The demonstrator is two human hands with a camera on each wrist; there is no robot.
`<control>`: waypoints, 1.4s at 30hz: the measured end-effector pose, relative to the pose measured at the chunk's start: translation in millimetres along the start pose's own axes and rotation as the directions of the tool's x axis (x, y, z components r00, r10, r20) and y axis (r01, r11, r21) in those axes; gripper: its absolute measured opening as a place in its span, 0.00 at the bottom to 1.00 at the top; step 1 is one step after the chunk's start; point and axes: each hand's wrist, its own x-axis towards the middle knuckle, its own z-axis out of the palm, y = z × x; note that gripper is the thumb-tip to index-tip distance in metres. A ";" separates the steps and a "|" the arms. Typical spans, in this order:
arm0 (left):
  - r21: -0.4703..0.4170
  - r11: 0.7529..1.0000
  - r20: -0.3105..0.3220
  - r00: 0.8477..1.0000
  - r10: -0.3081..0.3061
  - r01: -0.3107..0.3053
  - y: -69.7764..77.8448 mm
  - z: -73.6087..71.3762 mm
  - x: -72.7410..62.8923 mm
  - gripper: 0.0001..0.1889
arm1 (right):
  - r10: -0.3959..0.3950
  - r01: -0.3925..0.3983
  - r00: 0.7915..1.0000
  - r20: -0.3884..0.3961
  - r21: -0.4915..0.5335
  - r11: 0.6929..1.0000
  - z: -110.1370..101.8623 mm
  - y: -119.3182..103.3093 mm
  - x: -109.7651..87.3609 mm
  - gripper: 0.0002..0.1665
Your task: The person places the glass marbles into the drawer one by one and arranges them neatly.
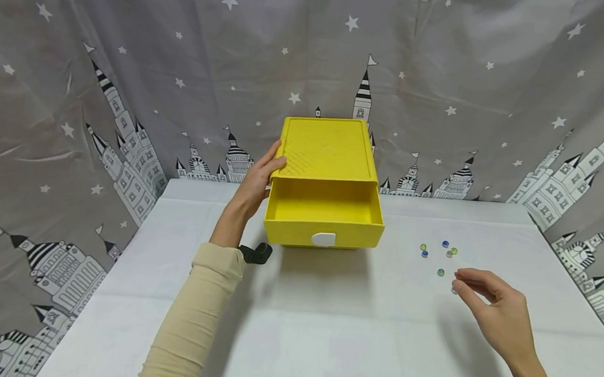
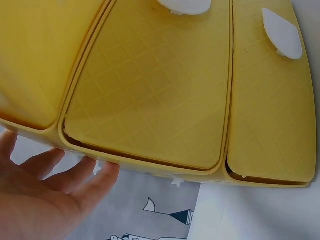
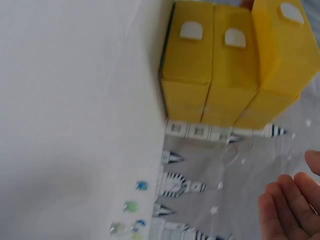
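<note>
A yellow drawer unit [image 1: 325, 146] stands at the back of the table with its top drawer [image 1: 299, 233] pulled out. That drawer looks bare inside and has a white handle [image 1: 323, 239]. My left hand [image 1: 258, 177] rests on the unit's left side, its fingers [image 2: 97, 182] spread along the edge in the left wrist view. Over the right of the table hovers my right hand [image 1: 499, 310], thumb and fingertips slightly apart. A clear marble [image 1: 454, 290] shows beside its thumb tip. Just beyond lie a green marble [image 1: 440, 272] and a blue marble [image 1: 445, 243].
Several more small glass marbles lie in the same loose cluster, among them another blue marble [image 1: 425, 254]. Two closed lower drawers [image 3: 232, 50] show in the right wrist view. A grey curtain [image 1: 310, 50] printed with castles and stars hangs behind the white table [image 1: 324, 340].
</note>
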 end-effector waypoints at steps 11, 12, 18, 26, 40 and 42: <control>-0.011 1.000 0.000 1.000 0.002 -0.002 -1.4 0.7 1.3 0.33 | 0.083 -0.090 0.994 -0.072 -0.114 0.989 2.0 39.7 16.5 0.12; -0.011 1.000 -0.001 1.000 0.003 -0.003 -1.3 0.5 1.4 0.33 | 0.086 -0.093 0.994 -0.069 -0.113 0.989 4.2 42.0 18.5 0.12; -0.007 1.000 -0.012 1.000 0.003 -0.003 0.3 0.5 0.5 0.33 | 0.088 -0.092 0.995 -0.036 -0.123 0.988 16.4 56.1 30.0 0.13; -0.011 1.000 -0.020 1.000 0.000 -0.001 0.3 2.4 1.0 0.32 | 0.157 -0.154 0.988 -0.001 -0.195 0.969 25.1 64.8 34.3 0.14; -0.002 1.000 -0.015 1.000 0.015 -0.015 -1.2 -0.2 1.9 0.33 | 0.270 -0.234 0.954 0.127 -0.245 0.941 32.2 76.5 32.7 0.17; 0.003 1.000 -0.014 1.000 0.019 -0.019 -1.3 -0.3 1.8 0.33 | 0.263 -0.225 0.955 0.139 -0.243 0.944 33.3 78.6 32.2 0.17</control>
